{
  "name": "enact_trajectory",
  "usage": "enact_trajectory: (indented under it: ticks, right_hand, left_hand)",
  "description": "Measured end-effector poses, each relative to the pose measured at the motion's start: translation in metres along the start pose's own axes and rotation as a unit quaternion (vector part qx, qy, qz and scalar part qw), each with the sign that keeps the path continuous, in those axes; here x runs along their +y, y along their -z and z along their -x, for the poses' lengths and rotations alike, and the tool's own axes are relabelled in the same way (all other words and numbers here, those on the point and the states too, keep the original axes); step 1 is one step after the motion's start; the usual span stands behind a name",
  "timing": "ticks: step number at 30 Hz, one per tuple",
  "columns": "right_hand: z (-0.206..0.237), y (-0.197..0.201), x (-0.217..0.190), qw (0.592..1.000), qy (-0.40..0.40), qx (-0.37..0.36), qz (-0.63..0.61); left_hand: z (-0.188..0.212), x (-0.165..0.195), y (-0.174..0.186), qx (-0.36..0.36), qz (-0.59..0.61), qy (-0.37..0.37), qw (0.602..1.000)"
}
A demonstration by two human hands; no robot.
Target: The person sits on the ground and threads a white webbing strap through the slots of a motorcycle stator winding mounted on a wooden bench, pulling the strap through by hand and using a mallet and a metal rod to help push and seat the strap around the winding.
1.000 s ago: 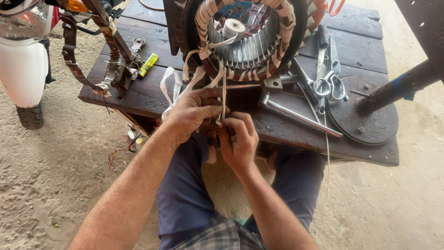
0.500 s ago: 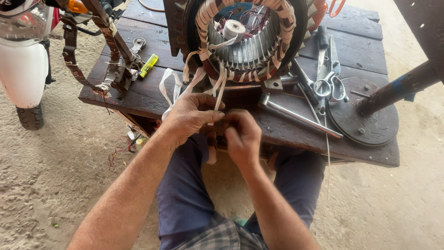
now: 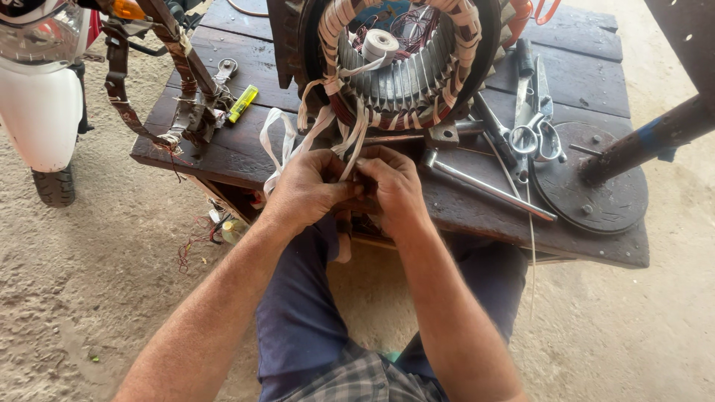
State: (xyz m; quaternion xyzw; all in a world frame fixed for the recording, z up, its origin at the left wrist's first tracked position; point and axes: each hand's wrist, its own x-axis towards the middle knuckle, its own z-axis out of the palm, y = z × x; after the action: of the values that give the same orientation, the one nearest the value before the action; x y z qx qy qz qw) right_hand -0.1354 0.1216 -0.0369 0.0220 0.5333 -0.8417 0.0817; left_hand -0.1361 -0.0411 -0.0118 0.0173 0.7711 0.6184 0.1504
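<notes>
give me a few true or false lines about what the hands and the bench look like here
1. Both hands, left hand and right hand, pinch white tape at the bench's near edge. True.
2. The tape runs up to the wound stator. True.
3. The scissors lie left of the hands. False: they lie to the right.
4. The yellow lighter is in the right hand. False: it lies on the wooden bench.
5. A tape roll sits inside the stator. True.

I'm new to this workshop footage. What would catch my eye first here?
The big round motor coil, wound with white tape, stands at the far edge of the dark wooden table. Just in front of it, the left hand and right hand meet, pinching a white tape strip. Scissors lie to the right.
</notes>
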Motion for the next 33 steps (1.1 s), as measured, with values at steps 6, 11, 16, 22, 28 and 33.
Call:
enact_trajectory:
  ticks: [6, 11, 16, 22, 28, 33]
  right_hand:
    - [-0.003, 0.009, 0.007, 1.000, -0.006, 0.014, -0.001]
    - [-0.003, 0.012, 0.006, 0.999, -0.005, 0.023, 0.041]
    - [-0.005, 0.016, 0.006, 0.999, 0.007, -0.024, 0.033]
    - [-0.005, 0.017, 0.006, 0.999, 0.003, -0.024, 0.041]
    - [-0.002, 0.016, 0.006, 0.998, 0.013, -0.022, 0.060]
    - [-0.003, 0.017, 0.005, 0.995, 0.032, -0.018, 0.093]
  left_hand:
    - [0.004, 0.001, 0.001, 0.003, 0.018, 0.000, 1.000]
    - [-0.003, -0.011, 0.001, -0.024, 0.103, 0.004, 0.994]
    - [-0.009, -0.021, 0.004, -0.016, 0.147, 0.026, 0.989]
    - [-0.011, -0.021, -0.002, -0.001, 0.114, -0.009, 0.993]
    - [-0.006, -0.016, -0.005, 0.021, 0.126, -0.020, 0.992]
    - [-0.006, -0.007, -0.006, 0.054, 0.041, 0.008, 0.998]
